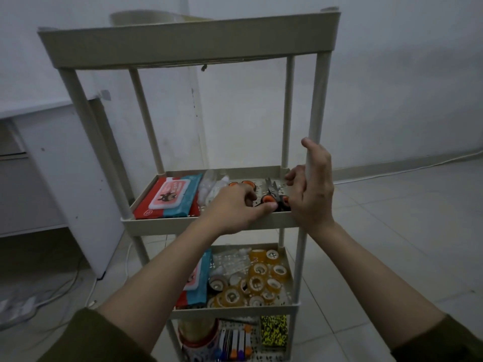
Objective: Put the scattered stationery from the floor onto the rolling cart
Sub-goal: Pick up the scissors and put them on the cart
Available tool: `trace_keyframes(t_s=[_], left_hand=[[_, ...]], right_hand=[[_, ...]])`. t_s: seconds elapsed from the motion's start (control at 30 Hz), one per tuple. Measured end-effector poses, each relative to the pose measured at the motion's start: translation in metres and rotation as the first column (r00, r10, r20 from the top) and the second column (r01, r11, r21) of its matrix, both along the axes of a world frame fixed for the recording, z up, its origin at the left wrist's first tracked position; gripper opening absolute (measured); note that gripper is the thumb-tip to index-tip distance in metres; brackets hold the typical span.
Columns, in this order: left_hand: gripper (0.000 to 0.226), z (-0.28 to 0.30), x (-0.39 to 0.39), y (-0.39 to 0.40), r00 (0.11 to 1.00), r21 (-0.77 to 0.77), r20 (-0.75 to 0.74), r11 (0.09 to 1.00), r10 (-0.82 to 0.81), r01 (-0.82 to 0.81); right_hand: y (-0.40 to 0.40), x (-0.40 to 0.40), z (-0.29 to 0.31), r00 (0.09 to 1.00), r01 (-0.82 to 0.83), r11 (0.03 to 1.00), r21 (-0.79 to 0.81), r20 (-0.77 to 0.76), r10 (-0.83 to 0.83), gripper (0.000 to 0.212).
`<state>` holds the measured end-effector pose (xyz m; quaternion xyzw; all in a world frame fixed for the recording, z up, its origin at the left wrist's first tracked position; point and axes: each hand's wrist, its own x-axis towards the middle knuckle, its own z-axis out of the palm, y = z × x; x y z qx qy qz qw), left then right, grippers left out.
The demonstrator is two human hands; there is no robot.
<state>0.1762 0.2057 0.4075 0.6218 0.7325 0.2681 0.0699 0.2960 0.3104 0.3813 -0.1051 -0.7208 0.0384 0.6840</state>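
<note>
The person is reaching both hands into the second shelf (209,222) of the beige rolling cart (188,40). The left hand (232,209) is lying knuckles-up over the front rim, its fingers (248,197) curling down onto a pair of scissors (274,198) with orange-and-black handles, the thumb pressing at the orange loop. The right hand (311,189) is standing edge-on just beside the front right post (317,100), thumb pointing up against it, its fingers curling loosely toward the back right corner of the shelf; whether they are touching anything there, I cannot tell. The scissors are lying on that shelf, blades pointing to the rear. A second orange-handled pair (241,183) is showing just behind the left hand. At the left of the same shelf a red and blue pack of wipes (170,195) is lying flat, with a clear plastic bag (213,186) beside it. On the shelf below, many rolls of tape (258,282) are lying heaped together, next to another wipes pack (196,280). The lowest shelf is holding a yellow-and-black box (274,330) and pens (235,340).
</note>
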Motion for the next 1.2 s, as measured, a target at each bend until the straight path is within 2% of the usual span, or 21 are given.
trace_keyframes(t_s=[0.17,0.3,0.43,0.57,0.7,0.8,0.97,1.07,1.2], left_hand=[[0.051,-0.002,0.003,0.002,0.999,0.044,-0.041,0.999,0.025,-0.023],[0.040,-0.004,0.000,0.001,0.995,0.115,-0.085,0.991,-0.055,0.065],[0.028,-0.004,-0.014,-0.008,0.974,0.127,-0.153,0.974,-0.166,0.186],[0.020,-0.011,-0.037,-0.023,0.942,0.163,-0.232,0.945,-0.244,0.285],[0.030,-0.027,-0.059,-0.041,0.927,0.254,-0.286,0.914,-0.242,0.317],[0.043,-0.038,-0.070,-0.053,0.927,0.337,-0.331,0.895,-0.179,0.293],[0.054,-0.048,-0.066,-0.066,0.925,0.338,-0.352,0.902,-0.142,0.267],[0.046,-0.049,-0.062,-0.070,0.925,0.312,-0.358,0.917,-0.130,0.250],[0.050,-0.049,-0.056,-0.076,0.934,0.309,-0.343,0.926,-0.103,0.216]], right_hand=[[0.006,0.000,-0.001,1.000,0.004,1.000,-0.023,0.005,-0.004,0.041],[0.005,0.001,-0.004,1.000,0.009,1.000,-0.020,-0.004,-0.009,0.044],[0.000,0.005,-0.012,0.993,0.098,0.995,0.011,-0.066,-0.097,0.044],[-0.013,0.006,-0.038,0.961,0.248,0.966,0.073,-0.142,-0.236,0.030],[-0.022,0.002,-0.065,0.883,0.445,0.848,0.289,0.017,-0.469,0.011],[-0.036,-0.006,-0.065,0.826,0.493,0.832,0.256,0.164,-0.539,0.022],[-0.053,-0.006,-0.052,0.764,0.505,0.853,0.128,0.393,-0.511,0.038],[-0.059,0.004,-0.046,0.743,0.468,0.881,0.073,0.508,-0.436,0.047],[-0.068,0.014,-0.047,0.706,0.466,0.878,0.105,0.554,-0.441,0.048]])
